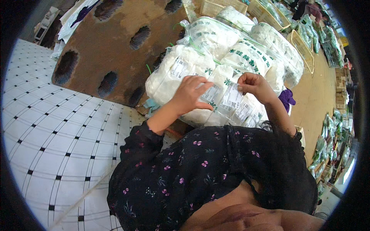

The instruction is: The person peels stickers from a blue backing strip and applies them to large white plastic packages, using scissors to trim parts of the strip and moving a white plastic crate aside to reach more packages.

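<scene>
Before me is a heap of white-filled clear plastic packs (170, 83) with green printing, several bearing white printed labels. My left hand (192, 93) is over the near packs, its fingers and thumb spread apart, with no object seen in its grasp. To the right of it, my right hand (251, 85) pinches the upper right corner of a white label (231, 96) between thumb and fingertips. The label lies over a pack; how much of it is stuck down I cannot tell. Another labelled pack (243, 111) is just below that label.
A brown board (124, 57) with dark hollows is at the upper left, beside white tiled floor (72, 130). Yellow plastic crates (302, 52) and bagged greens (323, 144) stand at the right. Purple cloth (286, 99) is near my right forearm. Another person (313, 11) is far off.
</scene>
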Motion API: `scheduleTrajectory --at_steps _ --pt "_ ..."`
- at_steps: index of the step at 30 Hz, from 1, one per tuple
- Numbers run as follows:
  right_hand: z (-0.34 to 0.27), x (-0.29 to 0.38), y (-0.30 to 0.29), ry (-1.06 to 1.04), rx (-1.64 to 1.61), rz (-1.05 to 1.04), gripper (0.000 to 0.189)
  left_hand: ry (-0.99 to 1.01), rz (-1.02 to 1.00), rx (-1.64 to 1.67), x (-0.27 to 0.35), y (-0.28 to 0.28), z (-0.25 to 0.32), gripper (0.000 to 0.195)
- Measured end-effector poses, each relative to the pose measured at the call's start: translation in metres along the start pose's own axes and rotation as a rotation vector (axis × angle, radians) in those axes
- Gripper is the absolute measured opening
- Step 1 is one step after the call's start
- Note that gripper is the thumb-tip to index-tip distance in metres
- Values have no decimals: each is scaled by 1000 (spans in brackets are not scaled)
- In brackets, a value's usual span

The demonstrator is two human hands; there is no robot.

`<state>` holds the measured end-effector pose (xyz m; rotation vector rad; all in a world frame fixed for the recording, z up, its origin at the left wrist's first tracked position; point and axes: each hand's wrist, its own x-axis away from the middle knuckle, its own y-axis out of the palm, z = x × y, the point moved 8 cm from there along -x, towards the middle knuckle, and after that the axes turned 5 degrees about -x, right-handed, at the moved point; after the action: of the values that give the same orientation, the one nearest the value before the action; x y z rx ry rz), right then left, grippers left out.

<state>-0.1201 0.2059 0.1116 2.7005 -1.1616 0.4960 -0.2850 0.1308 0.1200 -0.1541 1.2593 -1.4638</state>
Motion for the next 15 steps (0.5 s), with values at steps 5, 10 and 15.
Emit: scheduleTrajectory --at_steps 5,10,15 --pt "-15 -36 34 -23 28 -153 22 -421 41 -116 45 -4 -99 47" --pt "-3 -80 61 2 -5 -153 24 -320 -62 -184 56 1 -127 33" --pt "5 -152 87 56 -423 -146 21 -302 -172 -175 68 -7 -132 22"
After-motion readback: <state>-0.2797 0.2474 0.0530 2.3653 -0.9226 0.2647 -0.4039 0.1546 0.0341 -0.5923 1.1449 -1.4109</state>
